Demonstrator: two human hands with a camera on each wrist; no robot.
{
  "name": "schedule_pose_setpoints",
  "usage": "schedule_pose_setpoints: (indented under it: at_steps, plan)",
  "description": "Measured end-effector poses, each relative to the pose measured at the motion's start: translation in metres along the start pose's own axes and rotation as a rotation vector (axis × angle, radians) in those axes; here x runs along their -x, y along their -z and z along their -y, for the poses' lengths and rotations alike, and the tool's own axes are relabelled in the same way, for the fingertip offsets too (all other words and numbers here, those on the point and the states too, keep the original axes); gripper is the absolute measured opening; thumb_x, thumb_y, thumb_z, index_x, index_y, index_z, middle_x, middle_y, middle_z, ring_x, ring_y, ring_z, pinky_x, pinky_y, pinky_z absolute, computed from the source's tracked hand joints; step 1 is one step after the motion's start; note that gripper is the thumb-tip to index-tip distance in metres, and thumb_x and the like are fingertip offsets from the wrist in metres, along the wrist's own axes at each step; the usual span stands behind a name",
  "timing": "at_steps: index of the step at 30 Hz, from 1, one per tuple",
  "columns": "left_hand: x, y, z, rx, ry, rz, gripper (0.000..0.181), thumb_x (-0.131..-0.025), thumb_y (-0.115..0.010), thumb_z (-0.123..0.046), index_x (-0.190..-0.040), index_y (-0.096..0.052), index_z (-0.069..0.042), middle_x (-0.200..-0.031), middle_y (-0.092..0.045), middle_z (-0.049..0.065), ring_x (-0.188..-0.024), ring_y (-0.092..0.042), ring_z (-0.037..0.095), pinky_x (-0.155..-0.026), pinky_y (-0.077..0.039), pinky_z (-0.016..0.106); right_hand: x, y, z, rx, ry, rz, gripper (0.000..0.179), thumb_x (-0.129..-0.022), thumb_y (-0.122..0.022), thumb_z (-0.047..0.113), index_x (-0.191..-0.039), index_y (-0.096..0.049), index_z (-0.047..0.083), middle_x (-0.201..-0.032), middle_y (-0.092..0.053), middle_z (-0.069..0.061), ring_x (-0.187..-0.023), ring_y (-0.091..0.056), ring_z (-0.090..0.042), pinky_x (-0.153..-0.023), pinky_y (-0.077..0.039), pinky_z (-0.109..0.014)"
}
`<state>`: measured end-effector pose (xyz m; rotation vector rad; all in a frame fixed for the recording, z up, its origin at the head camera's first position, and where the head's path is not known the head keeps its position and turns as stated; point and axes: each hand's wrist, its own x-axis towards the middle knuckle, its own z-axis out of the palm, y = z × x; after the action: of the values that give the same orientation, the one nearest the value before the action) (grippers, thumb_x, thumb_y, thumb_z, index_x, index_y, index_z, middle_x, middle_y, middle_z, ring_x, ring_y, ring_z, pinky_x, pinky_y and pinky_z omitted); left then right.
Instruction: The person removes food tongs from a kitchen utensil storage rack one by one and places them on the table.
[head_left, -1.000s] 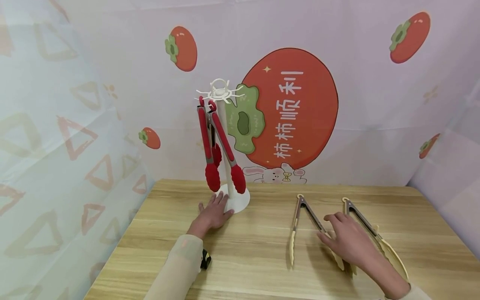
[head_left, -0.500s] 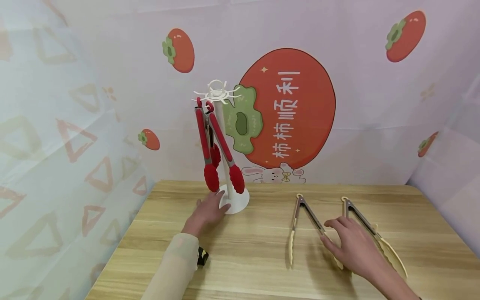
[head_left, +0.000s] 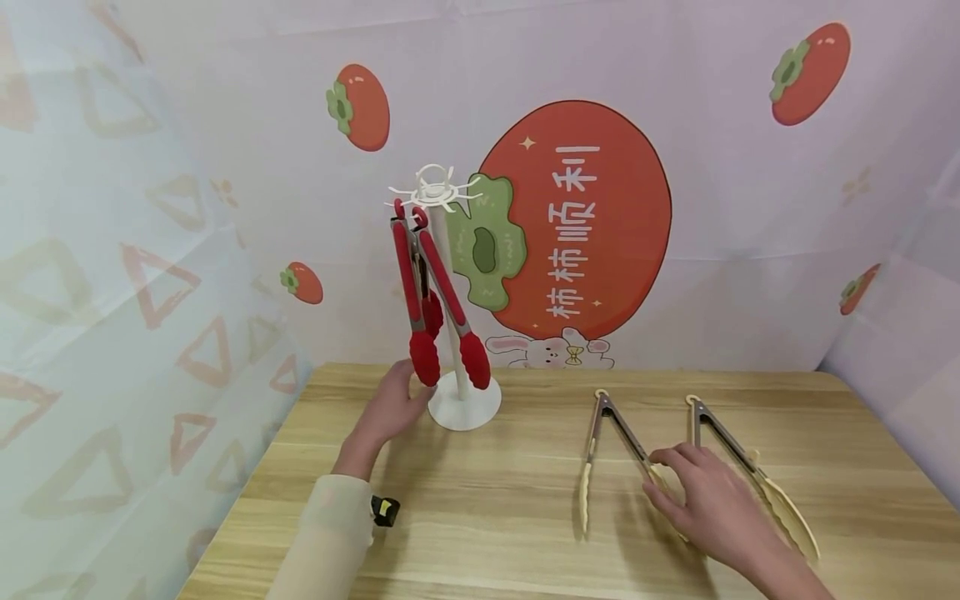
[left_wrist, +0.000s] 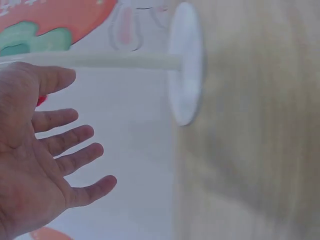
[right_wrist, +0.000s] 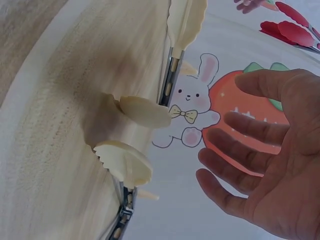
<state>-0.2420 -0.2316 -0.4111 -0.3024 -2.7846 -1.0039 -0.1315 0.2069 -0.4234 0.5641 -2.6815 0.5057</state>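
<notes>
A white hook stand (head_left: 465, 412) carries red-gripped tongs (head_left: 425, 358), hung by red loops from its top hooks, with several red heads dangling. My left hand (head_left: 386, 406) is just left of the base, below the red heads; its fingers are spread and hold nothing in the left wrist view, where the white base (left_wrist: 186, 95) stands apart from them. My right hand (head_left: 716, 504) hovers over two cream-tipped tongs, its fingers loosely bent and bare. The left cream tongs (head_left: 585, 492) lie spread, hinge away from me; my hand hides part of the right cream tongs (head_left: 726, 435).
The wooden table (head_left: 517, 500) ends at a back wall cloth (head_left: 735, 308) printed with persimmons and a rabbit. Cloth walls also close in both sides. A black band (head_left: 385, 510) shows at my left wrist.
My left hand has drawn off the stand's base to the left and lifted. My right hand has moved slightly right and down over the cream tongs. The tongs stay where they were.
</notes>
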Motion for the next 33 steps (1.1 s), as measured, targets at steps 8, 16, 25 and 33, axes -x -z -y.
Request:
schedule_pose_setpoints:
  at_steps: [8, 16, 25, 33]
  plan:
    - [-0.005, 0.038, -0.016, 0.067, -0.023, -0.223, 0.046, -0.101, -0.056, -0.012, -0.143, -0.05, 0.007, -0.142, -0.053, 0.026, -0.129, -0.05, 0.044, -0.107, -0.04, 0.058, 0.003, -0.003, 0.008, -0.009, -0.004, 0.041, 0.033, -0.08, -0.087, 0.024, -0.106, -0.073, 0.01, -0.097, -0.067, -0.002, -0.093, -0.066, -0.029, -0.079, -0.055, -0.051]
    - [-0.017, 0.075, -0.044, 0.216, -0.108, -0.338, 0.046, -0.108, -0.048, -0.02, -0.149, -0.046, 0.0, -0.146, -0.051, 0.02, -0.132, -0.049, 0.038, -0.106, -0.041, 0.058, 0.009, -0.008, 0.015, -0.014, 0.04, 0.068, 0.03, -0.079, -0.087, 0.021, -0.104, -0.072, 0.015, -0.098, -0.068, 0.003, -0.092, -0.065, -0.023, -0.079, -0.055, -0.048]
    - [-0.028, 0.095, -0.081, 0.344, -0.21, -0.322, 0.054, -0.109, -0.045, -0.026, -0.159, -0.032, -0.011, -0.156, -0.041, 0.01, -0.142, -0.038, 0.029, -0.114, -0.034, 0.053, 0.017, -0.018, 0.025, 0.016, 0.136, 0.077, 0.033, -0.076, -0.088, 0.024, -0.104, -0.072, 0.017, -0.101, -0.065, 0.009, -0.093, -0.062, -0.017, -0.076, -0.055, -0.043]
    - [-0.038, 0.102, -0.097, 0.465, -0.274, -0.27, 0.06, -0.106, -0.05, -0.023, -0.16, -0.028, -0.01, -0.159, -0.037, 0.008, -0.144, -0.035, 0.027, -0.116, -0.033, 0.052, 0.021, -0.023, 0.032, -0.014, 0.183, 0.166, 0.035, -0.079, -0.086, 0.03, -0.108, -0.071, 0.017, -0.105, -0.062, 0.008, -0.097, -0.063, -0.02, -0.079, -0.053, -0.049]
